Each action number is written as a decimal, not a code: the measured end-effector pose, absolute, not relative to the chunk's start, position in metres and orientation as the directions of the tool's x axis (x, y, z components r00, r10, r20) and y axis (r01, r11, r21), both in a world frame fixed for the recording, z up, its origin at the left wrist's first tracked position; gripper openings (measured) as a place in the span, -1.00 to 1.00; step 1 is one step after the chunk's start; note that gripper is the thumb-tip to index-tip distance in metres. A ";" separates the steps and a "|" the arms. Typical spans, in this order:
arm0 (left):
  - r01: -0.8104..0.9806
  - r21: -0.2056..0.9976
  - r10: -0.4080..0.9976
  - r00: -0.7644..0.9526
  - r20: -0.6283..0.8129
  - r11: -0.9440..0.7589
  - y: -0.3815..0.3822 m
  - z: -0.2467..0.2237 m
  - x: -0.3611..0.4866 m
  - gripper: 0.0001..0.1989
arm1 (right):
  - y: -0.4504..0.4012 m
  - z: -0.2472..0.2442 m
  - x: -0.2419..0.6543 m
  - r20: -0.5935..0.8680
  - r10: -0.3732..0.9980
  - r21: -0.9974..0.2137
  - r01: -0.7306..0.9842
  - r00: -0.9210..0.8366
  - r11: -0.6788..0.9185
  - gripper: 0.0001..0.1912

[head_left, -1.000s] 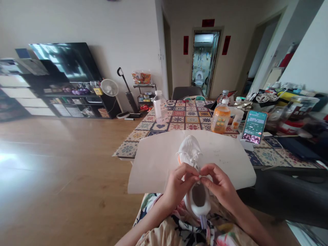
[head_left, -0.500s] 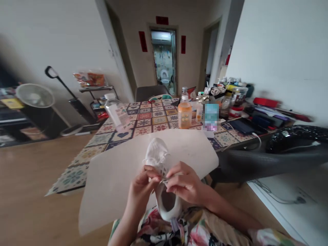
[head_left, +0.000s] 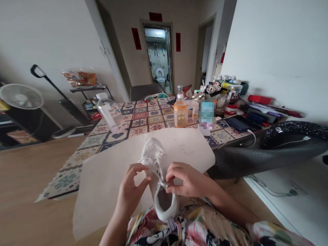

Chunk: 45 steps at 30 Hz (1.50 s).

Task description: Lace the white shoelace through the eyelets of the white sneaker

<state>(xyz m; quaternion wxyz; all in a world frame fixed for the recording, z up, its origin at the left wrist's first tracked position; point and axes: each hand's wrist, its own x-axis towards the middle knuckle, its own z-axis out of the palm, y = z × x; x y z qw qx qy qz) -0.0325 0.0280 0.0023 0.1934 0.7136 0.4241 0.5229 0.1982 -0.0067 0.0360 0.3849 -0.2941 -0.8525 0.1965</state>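
White mesh sneaker (head_left: 153, 153) lies across the person's floral-print lap (head_left: 191, 229), toe pointing away and heel opening toward the body, which turns its thin white lace (head_left: 161, 184) up between both hands. The right hand (head_left: 186, 179) pinches that lace close to the eyelets. The left hand (head_left: 132, 186) is loosely open, its fingers (head_left: 142, 168) just beside the shoe, not clenched. A broad, smooth cream paper sheet (head_left: 107, 181) spreads beneath the toe, reaching forward over the edge of the patterned tile-print tablecloth (head_left: 63, 181).

Right hand (head_left: 188, 179) pinches the lace (head_left: 161, 184) of a white sneaker (head_left: 164, 205), left hand (head_left: 132, 184) beside it
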 end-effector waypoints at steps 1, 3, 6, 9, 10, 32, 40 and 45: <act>0.386 0.702 0.792 0.152 0.591 -0.598 0.025 0.006 -0.033 -0.67 | -0.008 0.036 0.198 0.533 0.657 -0.529 0.396 -0.533 0.750 -0.85; 0.350 0.664 0.750 0.299 0.590 -0.661 0.018 0.013 -0.032 -0.58 | -0.012 0.038 0.199 0.537 0.642 -0.450 0.459 -0.547 0.766 -0.87; 0.370 0.605 0.708 0.410 0.575 -0.705 0.009 0.021 -0.027 -0.64 | -0.018 0.045 0.201 0.531 0.623 -0.440 0.442 -0.574 0.782 -0.82; 0.416 0.558 0.695 0.403 0.595 -0.718 0.006 0.024 -0.023 -0.81 | -0.023 0.061 0.205 0.451 0.554 -0.643 0.176 -0.700 0.745 -0.66; 0.423 0.548 0.691 0.399 0.602 -0.722 0.005 0.024 -0.023 -0.86 | -0.024 0.066 0.207 0.398 0.451 -0.715 0.038 -0.799 0.698 -0.60; 0.237 0.700 0.694 0.531 0.487 -0.673 -0.003 0.020 -0.017 -0.90 | -0.013 0.034 0.194 0.542 0.646 -0.602 0.288 -0.538 0.745 -0.75; -0.068 0.896 0.734 0.549 0.400 -0.438 -0.001 0.011 -0.019 -0.73 | -0.010 0.031 0.196 0.476 0.650 -0.702 0.190 -0.592 0.687 -0.90; -0.353 0.897 0.781 0.466 0.415 -0.265 -0.001 0.004 -0.022 -0.61 | -0.006 0.032 0.204 0.452 0.616 -0.718 0.146 -0.645 0.681 -0.96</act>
